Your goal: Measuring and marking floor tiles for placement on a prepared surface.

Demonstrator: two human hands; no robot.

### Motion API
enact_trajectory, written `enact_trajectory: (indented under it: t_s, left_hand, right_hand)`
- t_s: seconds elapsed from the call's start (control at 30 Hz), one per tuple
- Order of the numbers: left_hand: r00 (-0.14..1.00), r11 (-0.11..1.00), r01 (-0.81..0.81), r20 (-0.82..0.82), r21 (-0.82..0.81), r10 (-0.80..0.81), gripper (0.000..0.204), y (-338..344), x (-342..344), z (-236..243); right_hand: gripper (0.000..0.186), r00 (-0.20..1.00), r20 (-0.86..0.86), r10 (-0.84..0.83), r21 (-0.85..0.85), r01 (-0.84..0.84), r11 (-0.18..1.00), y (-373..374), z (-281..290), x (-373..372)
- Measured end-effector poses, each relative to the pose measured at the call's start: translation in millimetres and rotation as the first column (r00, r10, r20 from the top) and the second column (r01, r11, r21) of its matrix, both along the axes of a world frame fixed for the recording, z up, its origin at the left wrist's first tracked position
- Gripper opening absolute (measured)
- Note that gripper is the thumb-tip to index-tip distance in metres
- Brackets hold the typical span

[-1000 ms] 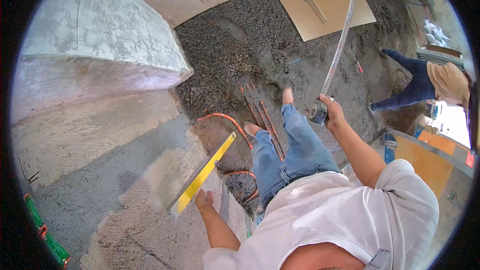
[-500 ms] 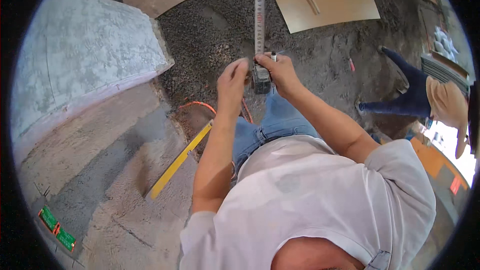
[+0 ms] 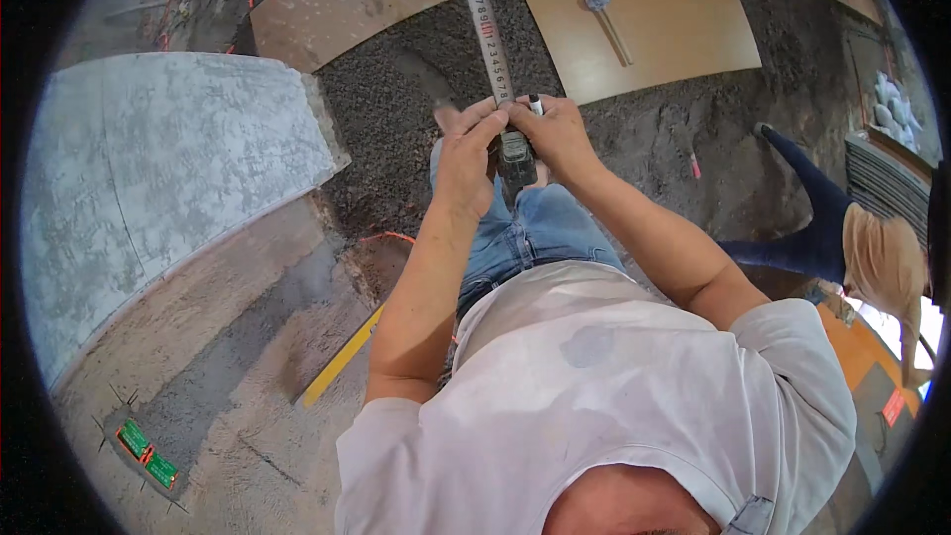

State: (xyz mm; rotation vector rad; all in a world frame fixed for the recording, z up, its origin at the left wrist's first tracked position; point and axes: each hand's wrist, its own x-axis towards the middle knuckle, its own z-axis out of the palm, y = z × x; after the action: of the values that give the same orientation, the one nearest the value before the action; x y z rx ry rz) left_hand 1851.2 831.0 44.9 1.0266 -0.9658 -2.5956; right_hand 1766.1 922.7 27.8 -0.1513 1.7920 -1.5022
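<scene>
A tape measure with a dark case (image 3: 516, 160) is in front of my waist, its numbered steel blade (image 3: 483, 28) pulled out away from me and leaning slightly left. My right hand (image 3: 561, 142) is closed round the right side of the case, thumb at its mouth. A white marker pen with a black cap (image 3: 536, 105) sticks up between that hand's fingers. My left hand (image 3: 466, 164) is closed at the left side, its fingertips pinching the blade where it leaves the case. The far end of the blade runs out of view.
A mallet (image 3: 611, 20) lies on a tan board (image 3: 674, 35) over dark rough ground. At left are a grey slab (image 3: 188, 159), a yellow bar (image 3: 342, 357) and green boxes (image 3: 149, 456) set in concrete. Another person in dark trousers (image 3: 817, 178) stands at right.
My left hand has come in against the tape measure. The blade has swung to lean left. The whole view has shifted, and a blurred foot shows beyond my left hand.
</scene>
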Motion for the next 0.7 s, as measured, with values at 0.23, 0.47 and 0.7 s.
enact_trajectory:
  t_s: [0.23, 0.47, 0.7]
  left_hand:
    - [0.986, 0.987, 0.156, -0.069, 0.030, -0.154, 0.028, -57, -55, -26]
    - [0.975, 0.976, 0.217, 0.042, 0.010, -0.217, 0.036, -182, -100, -92]
    - [0.930, 0.943, 0.327, 0.196, -0.063, -0.309, 0.029, -346, -133, -51]
  right_hand:
    - [0.023, 0.976, -0.214, 0.046, 0.191, -0.005, 0.982, -49, -18, -59]
    - [0.022, 0.998, -0.062, 0.017, 0.253, -0.001, 0.968, -172, -48, -111]
    - [0.019, 0.954, 0.298, 0.037, 0.234, -0.110, 0.966, -325, -14, -156]
